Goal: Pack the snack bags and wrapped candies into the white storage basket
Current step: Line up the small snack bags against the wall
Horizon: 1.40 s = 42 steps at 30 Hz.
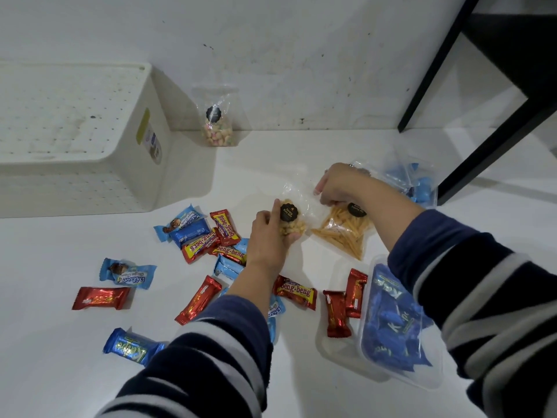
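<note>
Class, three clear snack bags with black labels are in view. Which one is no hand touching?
The bag of pastel puffs, standing against the wall beside the white basket. The other two lie under the left hand and right hand.

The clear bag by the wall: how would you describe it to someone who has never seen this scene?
Start at the white storage basket at the back left. Just right of it, a small clear snack bag stands upright against the wall. Unlike the other clear bags, no hand touches it, and it holds pastel-coloured bites.
</note>
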Motion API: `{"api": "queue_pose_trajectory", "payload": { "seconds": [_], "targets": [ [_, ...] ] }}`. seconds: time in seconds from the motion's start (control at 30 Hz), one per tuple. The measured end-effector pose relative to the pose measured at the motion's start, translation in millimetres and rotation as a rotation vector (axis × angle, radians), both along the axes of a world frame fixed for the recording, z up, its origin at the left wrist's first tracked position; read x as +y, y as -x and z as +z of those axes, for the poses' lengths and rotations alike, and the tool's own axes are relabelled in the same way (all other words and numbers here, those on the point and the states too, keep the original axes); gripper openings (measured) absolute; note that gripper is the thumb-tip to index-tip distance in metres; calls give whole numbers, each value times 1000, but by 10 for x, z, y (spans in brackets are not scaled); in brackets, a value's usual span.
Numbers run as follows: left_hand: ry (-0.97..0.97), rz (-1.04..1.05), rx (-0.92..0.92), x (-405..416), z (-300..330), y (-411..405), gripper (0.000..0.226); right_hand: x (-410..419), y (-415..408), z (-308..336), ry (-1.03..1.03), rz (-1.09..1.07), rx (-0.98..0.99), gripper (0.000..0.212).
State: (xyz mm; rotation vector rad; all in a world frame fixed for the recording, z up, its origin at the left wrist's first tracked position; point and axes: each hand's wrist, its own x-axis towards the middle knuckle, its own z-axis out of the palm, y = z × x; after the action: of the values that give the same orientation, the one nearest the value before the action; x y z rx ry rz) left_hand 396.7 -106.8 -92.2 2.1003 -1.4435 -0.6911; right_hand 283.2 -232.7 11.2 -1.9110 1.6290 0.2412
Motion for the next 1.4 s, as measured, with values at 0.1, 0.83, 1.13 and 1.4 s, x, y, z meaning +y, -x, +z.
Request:
{"api": "queue_pose_trajectory", "payload": {
  "seconds": [0.1, 0.83, 1.13, 1.4],
  "targets": [
    [7, 3, 4, 5, 5, 10, 80, 65, 12, -37, 67, 16, 24, 33],
    [247, 416, 511, -473, 739, 85, 23, 355, 74, -6, 286, 24, -439, 34],
    [145, 456, 776, -426, 763, 105, 19, 412, 115, -59, 223, 23, -541, 22],
    [149, 379, 788, -372, 721, 129, 17, 335, 86, -94, 228, -96, -528, 21]
  ]
}}
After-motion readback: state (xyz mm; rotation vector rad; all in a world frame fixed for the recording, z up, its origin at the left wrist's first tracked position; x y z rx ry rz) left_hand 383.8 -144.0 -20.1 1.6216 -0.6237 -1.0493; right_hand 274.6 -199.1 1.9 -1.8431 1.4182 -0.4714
